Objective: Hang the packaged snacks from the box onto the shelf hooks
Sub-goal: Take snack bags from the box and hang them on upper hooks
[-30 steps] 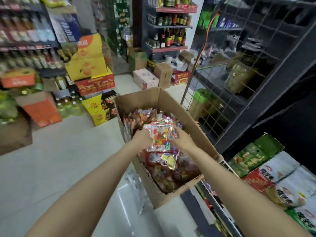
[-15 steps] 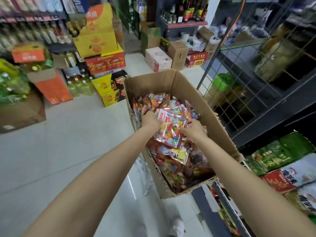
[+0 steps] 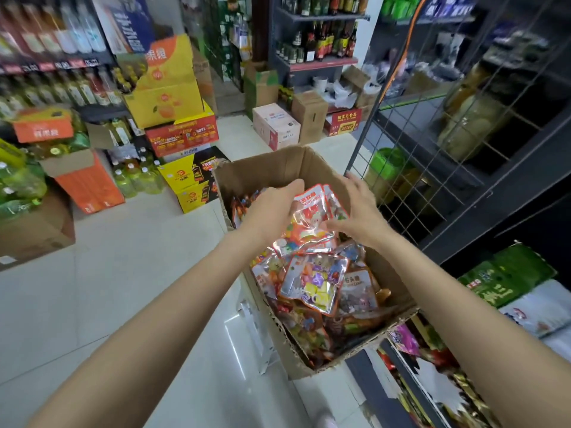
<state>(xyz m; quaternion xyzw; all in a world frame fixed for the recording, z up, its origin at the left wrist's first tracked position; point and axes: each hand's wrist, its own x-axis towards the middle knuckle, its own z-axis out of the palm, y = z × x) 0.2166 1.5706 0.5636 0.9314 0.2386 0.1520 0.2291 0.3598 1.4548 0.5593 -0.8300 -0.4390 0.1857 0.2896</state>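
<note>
While both hands reach over the box (image 3: 279, 168), the left hand (image 3: 272, 211) grips a small bunch of snack packs (image 3: 312, 223) from the left, fingers curled over the red top edge. Just right of the packs, the right hand (image 3: 358, 211) touches them with fingers spread and straight. Below the hands, more packs (image 3: 312, 285) fill the box. Right of the hands stands a wire rack (image 3: 432, 168).
</note>
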